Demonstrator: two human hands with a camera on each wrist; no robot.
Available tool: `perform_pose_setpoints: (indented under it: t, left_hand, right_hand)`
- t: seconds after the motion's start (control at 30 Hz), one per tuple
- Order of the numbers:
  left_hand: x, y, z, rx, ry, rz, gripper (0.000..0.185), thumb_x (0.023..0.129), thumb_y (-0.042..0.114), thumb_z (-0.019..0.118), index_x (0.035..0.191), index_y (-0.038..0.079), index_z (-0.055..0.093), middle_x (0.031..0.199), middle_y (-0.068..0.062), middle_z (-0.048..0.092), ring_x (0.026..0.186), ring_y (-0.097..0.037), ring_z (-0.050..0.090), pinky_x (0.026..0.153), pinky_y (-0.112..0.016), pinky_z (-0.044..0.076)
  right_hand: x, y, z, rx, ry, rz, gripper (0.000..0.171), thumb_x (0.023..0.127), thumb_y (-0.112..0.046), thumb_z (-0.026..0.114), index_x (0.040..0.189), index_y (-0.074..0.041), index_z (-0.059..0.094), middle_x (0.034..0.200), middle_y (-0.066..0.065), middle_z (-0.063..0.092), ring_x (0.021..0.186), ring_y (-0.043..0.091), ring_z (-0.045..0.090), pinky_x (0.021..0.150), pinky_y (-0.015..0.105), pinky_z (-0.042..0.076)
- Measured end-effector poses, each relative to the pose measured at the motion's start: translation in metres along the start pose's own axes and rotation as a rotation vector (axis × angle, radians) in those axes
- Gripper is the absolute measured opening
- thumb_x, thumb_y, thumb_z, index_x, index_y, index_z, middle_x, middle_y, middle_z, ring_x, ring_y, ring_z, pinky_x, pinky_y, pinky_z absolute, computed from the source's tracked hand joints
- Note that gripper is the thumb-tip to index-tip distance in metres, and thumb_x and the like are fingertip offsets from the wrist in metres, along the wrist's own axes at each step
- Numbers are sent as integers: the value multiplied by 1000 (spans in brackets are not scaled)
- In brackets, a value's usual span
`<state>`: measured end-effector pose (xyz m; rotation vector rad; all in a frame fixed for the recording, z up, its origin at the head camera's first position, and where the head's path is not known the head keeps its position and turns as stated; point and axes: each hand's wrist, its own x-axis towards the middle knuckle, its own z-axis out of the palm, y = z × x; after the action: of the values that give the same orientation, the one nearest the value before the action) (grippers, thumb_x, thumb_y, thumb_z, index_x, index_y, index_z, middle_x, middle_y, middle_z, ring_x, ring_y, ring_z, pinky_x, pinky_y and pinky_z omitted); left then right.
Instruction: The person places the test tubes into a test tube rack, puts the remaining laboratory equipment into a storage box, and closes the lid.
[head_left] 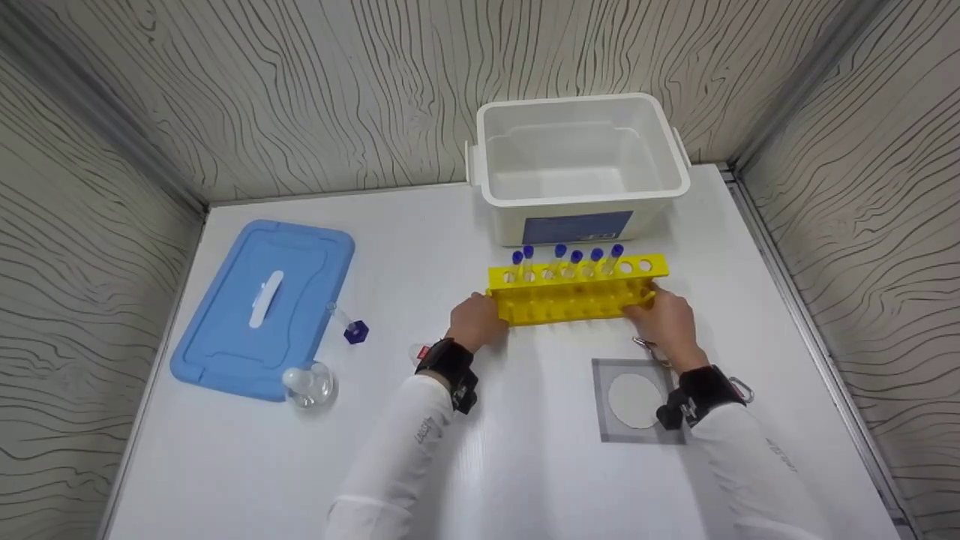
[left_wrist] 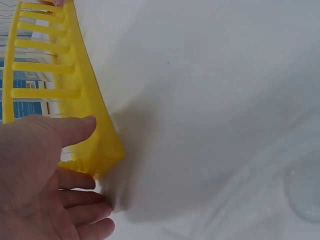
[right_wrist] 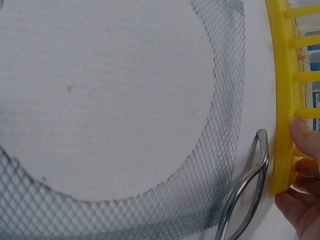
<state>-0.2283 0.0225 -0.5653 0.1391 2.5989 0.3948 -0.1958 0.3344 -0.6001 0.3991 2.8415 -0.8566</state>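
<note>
A yellow test tube rack (head_left: 577,304) stands in front of the white bin, holding several test tubes (head_left: 560,253) with blue caps in its left and middle holes. My left hand (head_left: 478,322) grips the rack's left end. In the left wrist view, that thumb (left_wrist: 77,131) lies over the base, with the other fingers around the end. At the opposite end my right hand (head_left: 666,324) holds the rack, its thumb (right_wrist: 306,134) on the base among the pegs in the right wrist view. Metal tongs (right_wrist: 257,165) lie close beside the right hand, partly hidden under it in the head view.
Behind the rack is an open white bin (head_left: 577,204). A wire gauze (head_left: 606,427) with a white round centre lies near the right forearm. To the left are a blue lid (head_left: 225,315), a small glass cylinder with a purple hexagonal base (head_left: 356,332) and a glass spirit lamp (head_left: 319,386).
</note>
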Motion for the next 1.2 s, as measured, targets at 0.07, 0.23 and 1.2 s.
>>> perform_pose_setpoints:
  t: [0.07, 0.23, 1.2]
  left_hand:
    - [1, 5, 4, -10, -1, -1, 38, 98, 24, 56, 127, 1, 62, 109, -12, 63, 84, -22, 53, 89, -35, 54]
    - [3, 18, 12, 1, -17, 15, 35, 99, 21, 54, 127, 2, 61, 109, -12, 63, 82, -22, 53, 87, -35, 55]
    - [12, 67, 48, 68, 177, 126, 45, 105, 25, 47, 147, 8, 45, 153, -14, 46, 141, -26, 46, 112, -41, 45]
  right_hand:
    - [1, 6, -3, -11, 11, 2, 71, 93, -32, 67, 145, 9, 41, 124, 31, 64, 89, 30, 57, 77, 35, 47]
    - [0, 21, -11, 24, 31, 10, 68, 93, -29, 68, 144, 7, 43, 120, 29, 66, 89, 30, 57, 74, 33, 45]
    - [-7, 70, -33, 89, 215, 93, 45, 95, -26, 65, 122, 9, 63, 112, 31, 69, 98, 40, 64, 77, 43, 47]
